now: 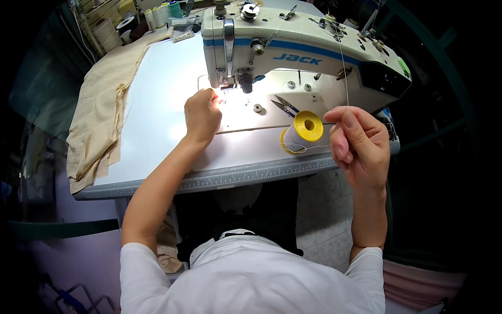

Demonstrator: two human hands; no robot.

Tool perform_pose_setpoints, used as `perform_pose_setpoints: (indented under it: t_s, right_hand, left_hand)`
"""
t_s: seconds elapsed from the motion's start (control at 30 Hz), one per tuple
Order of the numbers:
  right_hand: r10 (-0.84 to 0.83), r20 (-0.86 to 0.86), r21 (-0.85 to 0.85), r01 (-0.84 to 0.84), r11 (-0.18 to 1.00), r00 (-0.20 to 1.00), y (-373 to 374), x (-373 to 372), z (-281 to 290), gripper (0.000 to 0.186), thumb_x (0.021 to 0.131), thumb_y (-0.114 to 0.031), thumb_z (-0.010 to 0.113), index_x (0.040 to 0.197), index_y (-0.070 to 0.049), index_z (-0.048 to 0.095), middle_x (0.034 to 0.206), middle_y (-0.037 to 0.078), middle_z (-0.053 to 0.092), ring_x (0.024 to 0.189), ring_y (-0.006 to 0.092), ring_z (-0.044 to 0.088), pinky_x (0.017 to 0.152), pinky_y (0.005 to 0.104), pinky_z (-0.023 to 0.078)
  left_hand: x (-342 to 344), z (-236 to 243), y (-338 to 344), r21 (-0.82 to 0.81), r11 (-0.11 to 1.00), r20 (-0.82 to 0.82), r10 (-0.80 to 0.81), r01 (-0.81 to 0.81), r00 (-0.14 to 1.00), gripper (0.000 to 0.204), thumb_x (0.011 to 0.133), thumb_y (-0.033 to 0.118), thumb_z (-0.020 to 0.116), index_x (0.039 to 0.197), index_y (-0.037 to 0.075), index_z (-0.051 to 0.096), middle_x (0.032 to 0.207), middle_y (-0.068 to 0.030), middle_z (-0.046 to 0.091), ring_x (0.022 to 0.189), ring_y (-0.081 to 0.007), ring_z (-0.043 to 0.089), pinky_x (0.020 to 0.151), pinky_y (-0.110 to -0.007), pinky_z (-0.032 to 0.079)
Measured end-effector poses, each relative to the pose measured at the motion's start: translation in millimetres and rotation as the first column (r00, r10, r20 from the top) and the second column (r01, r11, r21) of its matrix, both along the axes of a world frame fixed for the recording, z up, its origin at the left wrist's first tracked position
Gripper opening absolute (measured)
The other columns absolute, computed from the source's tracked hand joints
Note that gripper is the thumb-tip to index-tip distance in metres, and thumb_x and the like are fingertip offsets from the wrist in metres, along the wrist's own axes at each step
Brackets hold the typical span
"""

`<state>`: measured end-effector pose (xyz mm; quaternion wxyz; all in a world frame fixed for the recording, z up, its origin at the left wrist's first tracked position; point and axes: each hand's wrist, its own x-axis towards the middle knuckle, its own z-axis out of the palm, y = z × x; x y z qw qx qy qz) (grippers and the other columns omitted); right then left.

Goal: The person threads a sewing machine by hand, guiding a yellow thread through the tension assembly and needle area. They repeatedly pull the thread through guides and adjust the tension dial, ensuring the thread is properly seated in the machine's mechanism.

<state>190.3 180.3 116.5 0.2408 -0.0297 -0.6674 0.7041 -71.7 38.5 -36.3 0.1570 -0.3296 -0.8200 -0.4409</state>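
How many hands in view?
2. Left hand at the sewing machine's needle end; right hand raised beside the yellow-ended spool, thread pinched in its fingers. No other hand shows, though the dark edges could hide one.

At the left end of the sewing machine (pixel 308 52), I can't make out the needle, lost in glare behind the left hand (pixel 203 118), nor whatever that hand's fingertips may pinch. Before the machine's right end, the right hand's (pixel 363 144) curled fingers hide where the thread (pixel 344 73) finishes. The machine's dark display (pixel 384 78) is too small to read from here.
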Motion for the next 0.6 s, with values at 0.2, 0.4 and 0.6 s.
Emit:
perform_pose_setpoints:
  t_s: [0.2, 0.4, 0.6]
  right_hand:
    - [-0.042, -0.004, 0.053, 0.042, 0.998, 0.999, 4, 9, 12, 0.033, 0.106, -0.023, 0.051, 0.110, 0.005, 0.067, 0.064, 0.000, 0.060, 0.046, 0.0001, 0.044, 0.040, 0.0144, 0.032]
    - [-0.059, 0.074, -0.029, 0.061, 0.998, 0.996, -3, 8, 39, 0.033, 0.105, -0.024, 0.051, 0.111, 0.006, 0.067, 0.068, 0.000, 0.062, 0.051, 0.0009, 0.048, 0.045, 0.0149, 0.036]
    - [-0.072, 0.038, -0.004, 0.072, 0.997, 0.997, -3, 11, 44, 0.033, 0.106, -0.022, 0.051, 0.111, 0.006, 0.066, 0.067, 0.001, 0.061, 0.051, 0.0019, 0.048, 0.044, 0.0159, 0.036]
  left_hand:
    - [19, 33, -44, -0.219, 0.858, -0.640, -0.485, 0.464, 0.595, 0.012, 0.070, -0.005, 0.071, 0.074, -0.003, 0.060, 0.091, -0.0157, 0.067, 0.077, -0.0276, 0.063, 0.061, -0.037, 0.049]
    - [23, 39, -28, -0.214, 0.660, -0.510, -0.704, 0.720, 0.494, 0.016, 0.068, -0.006, 0.069, 0.079, 0.000, 0.059, 0.083, -0.0130, 0.064, 0.072, -0.0306, 0.060, 0.060, -0.038, 0.048]
    - [21, 37, -38, 0.017, 0.793, -0.447, -0.539, 0.609, 0.714, 0.021, 0.068, -0.013, 0.067, 0.076, 0.001, 0.052, 0.064, -0.0115, 0.047, 0.058, -0.0297, 0.046, 0.051, -0.039, 0.034]
